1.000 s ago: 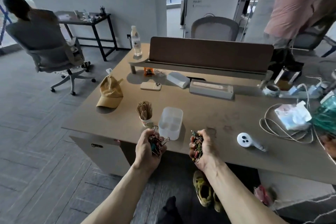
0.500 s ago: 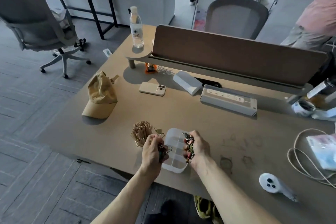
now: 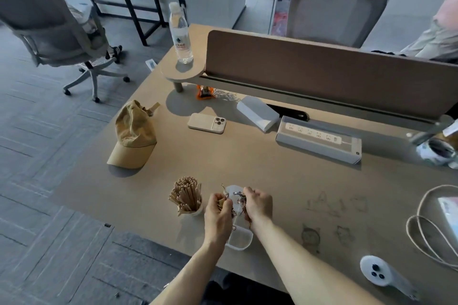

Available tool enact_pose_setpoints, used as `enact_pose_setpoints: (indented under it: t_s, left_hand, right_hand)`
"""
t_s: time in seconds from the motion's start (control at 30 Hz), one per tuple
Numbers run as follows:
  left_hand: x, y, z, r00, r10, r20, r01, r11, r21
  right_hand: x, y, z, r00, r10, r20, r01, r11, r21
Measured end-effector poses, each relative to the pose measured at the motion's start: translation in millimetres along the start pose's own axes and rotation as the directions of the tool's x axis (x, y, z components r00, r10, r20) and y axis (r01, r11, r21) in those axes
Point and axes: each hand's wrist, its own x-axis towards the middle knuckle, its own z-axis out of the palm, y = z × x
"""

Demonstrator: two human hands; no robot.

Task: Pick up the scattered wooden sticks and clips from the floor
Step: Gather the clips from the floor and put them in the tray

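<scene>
Both my hands hover over a clear plastic box [image 3: 238,240] near the desk's front edge. My left hand [image 3: 218,215] is closed around a bunch of coloured clips. My right hand [image 3: 256,205] grips another bunch of clips [image 3: 241,199], some dangling into the box. Just left of the box stands a small white cup [image 3: 198,211] packed with upright wooden sticks [image 3: 186,194]. The box's middle is hidden by my hands.
On the tan desk [image 3: 247,163] lie a tan cap [image 3: 133,135], a phone [image 3: 207,123], a white block [image 3: 257,112], a power strip box [image 3: 318,139], a water bottle [image 3: 180,34], a white device [image 3: 376,273] and a cable [image 3: 426,228]. An office chair [image 3: 49,30] stands on the left floor.
I have moved closer to the desk. Both hands went forward from the desk edge to over the clear box, still holding the clips.
</scene>
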Motion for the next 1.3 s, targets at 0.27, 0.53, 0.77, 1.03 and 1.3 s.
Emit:
enact_pose_setpoints:
  t_s: [0.27, 0.53, 0.77, 1.03, 1.3]
  left_hand:
    - [-2, -11, 10, 0.994, 0.041, -0.097, -0.028, 0.990, 0.137]
    - [1, -18, 15, 0.986, 0.100, -0.134, -0.072, 0.978, 0.197]
    - [4, -23, 11, 0.981, 0.153, -0.117, -0.113, 0.948, 0.296]
    - [2, -25, 3, 0.987, 0.149, -0.064, -0.125, 0.951, 0.283]
    - [-1, -13, -7, 0.990, 0.138, -0.010, -0.127, 0.932, 0.339]
  right_hand:
    - [-4, 1, 6, 0.994, -0.088, 0.066, 0.101, 0.966, -0.239]
    - [4, -1, 4, 0.983, -0.107, 0.151, 0.162, 0.893, -0.419]
    - [11, 3, -2, 0.962, -0.196, 0.187, 0.267, 0.810, -0.522]
    - [17, 2, -13, 0.906, -0.303, 0.295, 0.420, 0.733, -0.535]
    - [23, -4, -21, 0.884, -0.314, 0.346, 0.465, 0.665, -0.584]
